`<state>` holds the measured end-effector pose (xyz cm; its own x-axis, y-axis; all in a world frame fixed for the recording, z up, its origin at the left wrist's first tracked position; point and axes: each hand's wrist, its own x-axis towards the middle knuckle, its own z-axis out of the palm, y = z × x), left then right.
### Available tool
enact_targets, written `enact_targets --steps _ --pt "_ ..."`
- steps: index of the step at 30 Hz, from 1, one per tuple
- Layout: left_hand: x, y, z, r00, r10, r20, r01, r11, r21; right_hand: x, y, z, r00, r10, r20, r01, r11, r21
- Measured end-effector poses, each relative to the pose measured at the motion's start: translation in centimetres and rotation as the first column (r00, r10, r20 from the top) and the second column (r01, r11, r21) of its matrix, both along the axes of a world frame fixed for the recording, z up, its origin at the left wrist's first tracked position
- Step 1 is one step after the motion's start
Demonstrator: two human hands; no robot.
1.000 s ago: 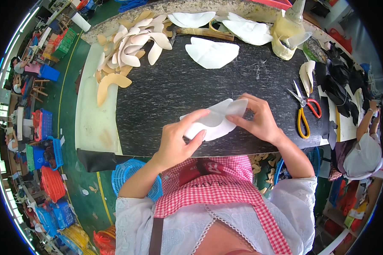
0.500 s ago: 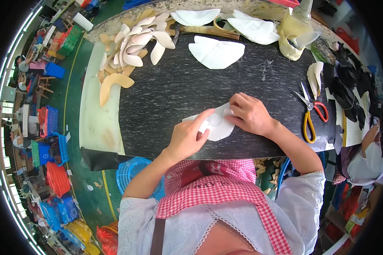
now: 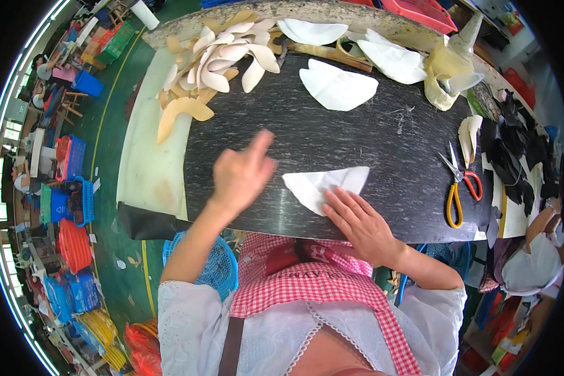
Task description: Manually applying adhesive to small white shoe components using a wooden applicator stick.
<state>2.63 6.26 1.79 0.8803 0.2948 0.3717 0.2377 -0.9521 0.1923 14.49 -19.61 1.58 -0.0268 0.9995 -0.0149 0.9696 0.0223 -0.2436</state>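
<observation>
A white, roughly half-moon piece of thin sheet material [image 3: 309, 189] lies near the front of the dark tabletop [image 3: 257, 213]. My right hand [image 3: 362, 224] rests flat on its right part, fingers stretched out. To the left of the piece, my left hand [image 3: 241, 174] hovers over the table, a little blurred, with the index finger extended and nothing visible in it. Farther back lies a stack of similar white pieces [image 3: 338, 86]. Curved beige and pale pieces [image 3: 225, 59] are heaped at the far left, with one tan curved piece [image 3: 180, 114] nearest me.
Scissors [image 3: 460, 178] with red and yellow handles lie at the right. Behind them are a glue-crusted yellowish pot [image 3: 443, 78] and more white pieces [image 3: 391, 57]. Black scraps [image 3: 514, 156] hang at the right edge. A blue basket [image 3: 216, 269] stands below the table's front left.
My left hand has let go of the white piece and moved left and away from me. My right hand has flattened onto the piece, which now lies spread on the table.
</observation>
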Motion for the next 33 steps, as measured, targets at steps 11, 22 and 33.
enact_targets --steps 11,22,33 --pt "-4.1 10.2 -0.2 0.994 0.060 0.096 -0.060 0.998 -0.008 6.1 0.0 8.9 0.841 -0.352 0.411 0.160 0.887 0.433" --pt "-5.6 11.3 1.5 0.827 0.061 0.559 0.153 0.933 -0.327 2.8 4.3 0.5 0.961 0.092 -0.261 0.015 0.924 0.382" --pt "-3.1 3.9 0.9 0.804 -0.062 0.591 0.458 0.698 -0.551 1.5 5.4 3.6 0.097 -0.198 -0.975 0.357 0.922 -0.152"
